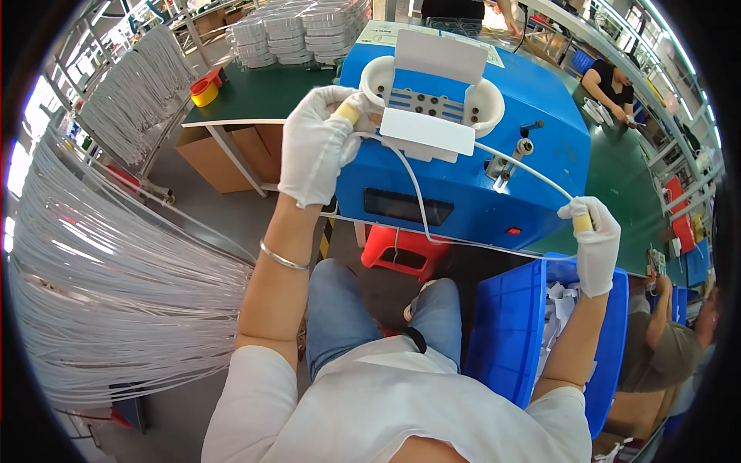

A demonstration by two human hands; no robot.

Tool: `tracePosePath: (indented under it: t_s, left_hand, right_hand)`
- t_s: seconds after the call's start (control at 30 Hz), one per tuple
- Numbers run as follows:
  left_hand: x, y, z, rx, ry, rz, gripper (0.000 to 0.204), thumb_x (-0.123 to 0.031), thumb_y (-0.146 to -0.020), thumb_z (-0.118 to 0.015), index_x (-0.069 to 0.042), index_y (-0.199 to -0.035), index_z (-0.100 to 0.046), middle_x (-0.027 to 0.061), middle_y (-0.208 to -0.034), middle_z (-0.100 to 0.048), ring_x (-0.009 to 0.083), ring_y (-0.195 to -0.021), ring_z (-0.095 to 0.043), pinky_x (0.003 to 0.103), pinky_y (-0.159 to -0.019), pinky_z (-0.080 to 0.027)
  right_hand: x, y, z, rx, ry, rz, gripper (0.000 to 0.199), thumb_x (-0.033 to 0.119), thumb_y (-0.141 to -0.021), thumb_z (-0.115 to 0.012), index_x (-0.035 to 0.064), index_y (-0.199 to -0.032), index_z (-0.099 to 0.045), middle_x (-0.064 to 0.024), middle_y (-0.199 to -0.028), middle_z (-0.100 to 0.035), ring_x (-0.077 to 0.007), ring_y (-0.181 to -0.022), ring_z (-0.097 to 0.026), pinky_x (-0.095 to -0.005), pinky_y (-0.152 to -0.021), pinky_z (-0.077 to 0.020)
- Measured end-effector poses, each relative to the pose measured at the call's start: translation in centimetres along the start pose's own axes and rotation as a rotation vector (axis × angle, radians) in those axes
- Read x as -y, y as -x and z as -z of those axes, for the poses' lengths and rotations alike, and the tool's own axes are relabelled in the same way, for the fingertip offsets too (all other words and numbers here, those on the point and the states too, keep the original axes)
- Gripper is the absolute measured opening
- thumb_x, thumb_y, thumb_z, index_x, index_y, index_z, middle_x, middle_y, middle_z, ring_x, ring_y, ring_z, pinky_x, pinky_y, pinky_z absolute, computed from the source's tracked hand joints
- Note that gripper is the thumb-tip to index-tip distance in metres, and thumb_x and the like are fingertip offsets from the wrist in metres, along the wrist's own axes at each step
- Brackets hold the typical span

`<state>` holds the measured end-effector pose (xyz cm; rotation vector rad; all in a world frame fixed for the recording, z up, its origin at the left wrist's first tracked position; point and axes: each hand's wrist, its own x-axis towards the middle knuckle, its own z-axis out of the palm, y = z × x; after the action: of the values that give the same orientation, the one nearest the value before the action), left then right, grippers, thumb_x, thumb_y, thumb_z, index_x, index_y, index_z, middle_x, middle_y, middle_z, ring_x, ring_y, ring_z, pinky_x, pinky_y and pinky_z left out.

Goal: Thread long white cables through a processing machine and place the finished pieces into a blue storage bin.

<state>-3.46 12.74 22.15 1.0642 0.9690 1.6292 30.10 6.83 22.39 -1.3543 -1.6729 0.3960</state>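
White shirt (401, 409) nearest | my left fingers (347, 113) pinched narrow, apparently on the white cable (417, 185); my right fingers (583, 223) closed on another stretch | it droops before the blue machine (556, 154): light, limp, smooth, I'd judge, best pinched near each end | green desk (255, 100) beyond
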Motion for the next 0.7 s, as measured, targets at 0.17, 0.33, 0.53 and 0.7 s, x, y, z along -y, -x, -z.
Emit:
tracePosePath:
  t_s: [0.17, 0.33, 0.53, 0.7]
  left_hand:
    - [1.0, 0.0, -0.6, -0.049, -0.110, -0.033, 0.015, -0.016, -0.092, -0.059, -0.001, -0.094, -0.057, 0.0028, -0.072, -0.059, 0.0019, -0.048, -0.045, 0.014, -0.040, -0.032]
    - [1.9, -0.3, -1.4, -0.009, -0.246, -0.296, 0.011, -0.009, -0.088, -0.063, -0.002, -0.091, -0.055, 0.0045, -0.078, -0.064, 0.0051, -0.062, -0.056, 0.018, -0.054, -0.046]
    - [2.5, 1.2, -0.1, -0.049, -0.343, -0.300, 0.034, -0.011, -0.087, -0.066, 0.000, -0.115, -0.051, 0.0037, -0.082, -0.060, 0.0064, -0.072, -0.056, 0.020, -0.062, -0.048]
    - [7.5, 8.6, 6.2, 0.552, -0.921, -0.012, 0.072, -0.030, -0.065, -0.079, -0.003, -0.126, -0.052, 0.0139, -0.098, -0.061, 0.0257, -0.092, -0.060, 0.037, -0.080, -0.048]
  right_hand:
    - [-1.3, -0.8, 0.6, 0.058, 0.008, -0.023, 0.029, 0.024, -0.095, -0.052, 0.0007, -0.080, -0.057, -0.0026, -0.076, -0.060, -0.0089, -0.072, -0.051, -0.0233, -0.070, -0.0390]
    - [-0.8, -2.4, 6.6, 0.026, 0.225, 0.052, 0.024, 0.018, -0.093, -0.050, 0.0021, -0.077, -0.057, -0.0018, -0.074, -0.058, -0.0067, -0.070, -0.051, -0.0224, -0.066, -0.0388]
    - [-3.2, -8.8, 6.5, -0.096, 0.308, 0.126, 0.018, 0.015, -0.090, -0.055, 0.0024, -0.080, -0.063, 0.0005, -0.074, -0.060, -0.0059, -0.065, -0.048, -0.0207, -0.061, -0.0367]
    - [-5.3, -10.5, 4.8, 0.103, 0.285, -0.057, 0.022, 0.018, -0.090, -0.059, 0.0018, -0.076, -0.063, -0.0001, -0.074, -0.060, -0.0075, -0.073, -0.052, -0.0220, -0.068, -0.0410]
